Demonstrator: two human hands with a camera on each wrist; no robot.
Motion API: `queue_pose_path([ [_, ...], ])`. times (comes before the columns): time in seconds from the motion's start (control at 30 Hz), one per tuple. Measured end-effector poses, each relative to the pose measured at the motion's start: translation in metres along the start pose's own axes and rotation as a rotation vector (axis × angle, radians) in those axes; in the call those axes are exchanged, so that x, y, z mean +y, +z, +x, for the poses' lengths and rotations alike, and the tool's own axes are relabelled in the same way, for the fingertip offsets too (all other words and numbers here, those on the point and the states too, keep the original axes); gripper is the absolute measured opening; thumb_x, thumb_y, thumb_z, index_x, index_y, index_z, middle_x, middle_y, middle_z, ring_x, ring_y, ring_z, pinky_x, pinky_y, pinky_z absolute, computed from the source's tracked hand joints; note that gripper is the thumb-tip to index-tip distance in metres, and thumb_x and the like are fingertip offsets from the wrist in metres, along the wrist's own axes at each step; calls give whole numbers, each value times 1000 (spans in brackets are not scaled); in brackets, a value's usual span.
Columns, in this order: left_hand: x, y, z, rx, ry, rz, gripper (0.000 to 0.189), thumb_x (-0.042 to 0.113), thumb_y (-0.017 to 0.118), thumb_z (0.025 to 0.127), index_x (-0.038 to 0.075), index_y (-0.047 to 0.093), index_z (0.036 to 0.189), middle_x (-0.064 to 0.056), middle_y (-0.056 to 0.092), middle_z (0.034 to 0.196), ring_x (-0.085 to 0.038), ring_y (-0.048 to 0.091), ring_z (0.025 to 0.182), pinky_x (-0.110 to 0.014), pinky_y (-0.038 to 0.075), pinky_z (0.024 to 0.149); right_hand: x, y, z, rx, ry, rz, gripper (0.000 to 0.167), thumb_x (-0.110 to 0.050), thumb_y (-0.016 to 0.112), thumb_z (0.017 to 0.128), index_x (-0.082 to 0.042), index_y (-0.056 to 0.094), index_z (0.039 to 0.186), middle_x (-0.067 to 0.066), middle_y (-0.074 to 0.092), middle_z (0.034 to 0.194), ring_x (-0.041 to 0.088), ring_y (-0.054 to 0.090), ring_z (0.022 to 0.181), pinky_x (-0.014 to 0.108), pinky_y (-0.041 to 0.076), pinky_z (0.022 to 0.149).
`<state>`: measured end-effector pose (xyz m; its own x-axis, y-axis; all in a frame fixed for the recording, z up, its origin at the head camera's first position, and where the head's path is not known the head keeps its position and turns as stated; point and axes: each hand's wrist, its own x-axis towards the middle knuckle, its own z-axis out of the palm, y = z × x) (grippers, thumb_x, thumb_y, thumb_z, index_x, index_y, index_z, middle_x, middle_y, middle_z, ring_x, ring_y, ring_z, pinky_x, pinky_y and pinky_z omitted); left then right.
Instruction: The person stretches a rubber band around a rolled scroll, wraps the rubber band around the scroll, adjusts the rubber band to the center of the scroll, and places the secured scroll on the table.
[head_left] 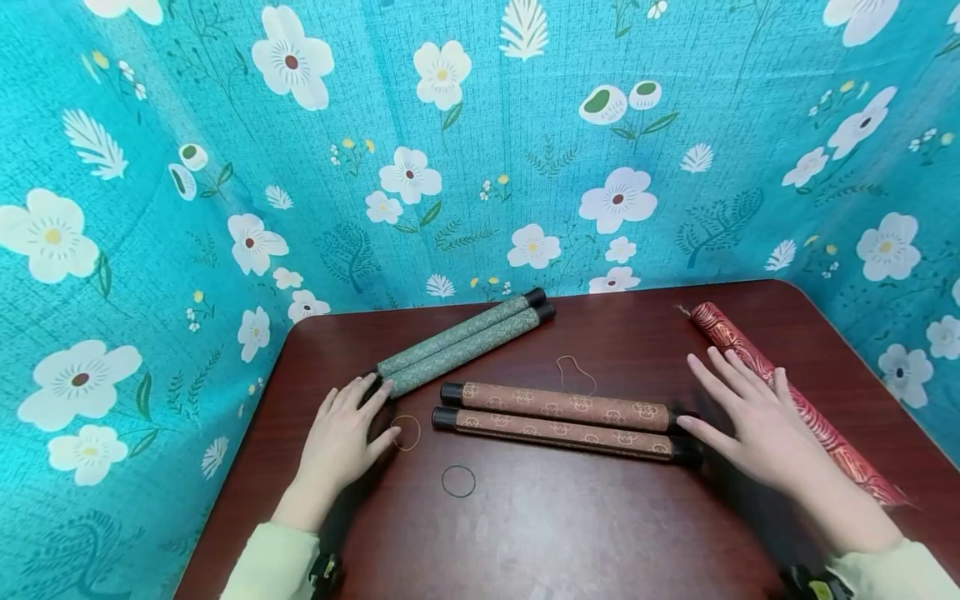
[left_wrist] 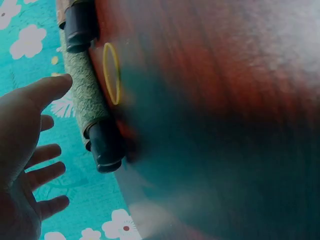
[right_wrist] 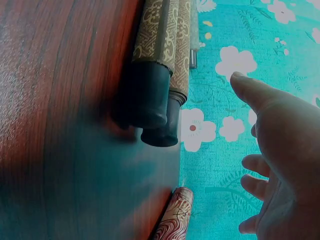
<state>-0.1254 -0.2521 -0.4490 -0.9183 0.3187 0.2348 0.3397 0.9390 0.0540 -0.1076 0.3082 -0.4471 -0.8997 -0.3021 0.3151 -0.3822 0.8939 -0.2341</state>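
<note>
A green patterned double-roller scroll [head_left: 465, 337] with black knobs lies slantwise at the back left. My left hand [head_left: 341, 437] hovers over its near end with spread fingers, which overlap the knob in the head view. In the middle lies a brown scroll [head_left: 562, 400], its two rollers side by side with black end knobs [right_wrist: 145, 95]. Near those right-hand knobs my right hand [head_left: 761, 425] is held with fingers extended, gripping nothing. Beyond it, a red patterned roll [head_left: 806, 408] lies diagonally on the right. Both palms look empty in the wrist views.
Beside my left thumb lies a yellowish rubber band [left_wrist: 118, 75]. A dark rubber band [head_left: 474, 479] rests in front of the brown scroll, and another tan band [head_left: 595, 385] behind it. Everything sits on a dark red-brown table [head_left: 525, 542], with a turquoise floral cloth [head_left: 480, 167] hanging around it.
</note>
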Motion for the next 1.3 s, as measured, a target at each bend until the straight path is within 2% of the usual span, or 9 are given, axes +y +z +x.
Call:
queue_pose_path([
  [0.13,1,7,0,8,61,38,63,35,85,92,10,66,147,-20,62,145,-41,58,134,-62,46,113,-3,1,4,11,-24,10,94,-44,80,94,-23,31,171,29,39,165,44,25,160,76,-6,124],
  [0.3,6,11,1,15,94,56,51,28,86,92,11,72,139,-16,68,131,-37,64,119,-57,54,99,-8,1,9,23,-58,35,93,-42,83,91,-20,37,169,28,42,164,48,33,156,74,-5,125],
  [0.47,9,13,4,21,114,79,39,23,87,91,11,78,127,-11,71,114,-32,66,101,-51,55,84,-13,1,13,27,-82,47,91,-41,84,90,-19,40,167,28,44,163,54,42,148,73,0,126],
  [0.57,9,16,7,12,119,93,31,21,87,91,13,81,120,-8,70,105,-30,66,94,-48,53,79,-15,2,15,24,-87,56,90,-40,84,90,-19,41,167,27,44,164,53,43,148,74,3,126],
  [0.87,12,21,14,6,126,119,19,15,88,88,16,82,106,-4,68,96,-27,68,92,-43,49,72,-22,4,19,27,-114,84,89,-37,85,90,-18,43,166,27,44,163,50,43,150,74,4,126],
  [1.1,14,25,20,10,137,144,11,13,88,87,16,80,94,-5,64,89,-27,68,88,-42,49,66,-30,3,22,-21,-94,128,85,-37,82,94,-18,42,166,25,43,164,51,43,148,73,4,127],
  [1.3,15,29,23,26,144,160,10,9,85,88,15,76,88,-5,62,86,-27,68,84,-43,53,65,-38,3,24,-34,-83,200,79,-36,81,96,-19,45,164,21,47,163,41,40,154,69,10,128],
])
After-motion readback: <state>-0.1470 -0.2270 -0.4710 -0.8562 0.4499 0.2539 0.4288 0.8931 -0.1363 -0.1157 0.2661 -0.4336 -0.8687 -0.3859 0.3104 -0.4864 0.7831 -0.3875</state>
